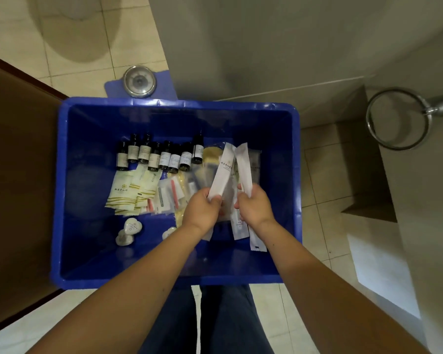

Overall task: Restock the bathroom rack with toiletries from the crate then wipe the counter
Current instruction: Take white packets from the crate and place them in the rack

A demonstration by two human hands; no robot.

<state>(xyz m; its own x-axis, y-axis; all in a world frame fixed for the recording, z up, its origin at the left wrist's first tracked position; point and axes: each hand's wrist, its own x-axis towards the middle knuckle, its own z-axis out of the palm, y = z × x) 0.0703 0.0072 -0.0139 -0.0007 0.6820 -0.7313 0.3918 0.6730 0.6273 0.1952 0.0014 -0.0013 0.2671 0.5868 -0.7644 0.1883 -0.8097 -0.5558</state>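
A blue plastic crate (87, 274) stands on the floor below me. Inside lie several small dark bottles (161, 155), cream sachets (124, 195), clear packets (170, 198) and small white heart-shaped soaps (129, 229). My left hand (201, 209) pinches the lower end of a long white packet (221, 172) that points up and away. Just to its right, my right hand (253, 206) grips a second long white packet (244, 167). More white packets (239, 227) lie under both hands on the crate's floor.
A round metal floor drain (139, 81) sits on a blue mat (113, 88) behind the crate. A brown wooden door (16, 180) is on the left. A metal towel ring (397, 118) hangs on the wall at right. My dark trousers (220, 320) show below the crate.
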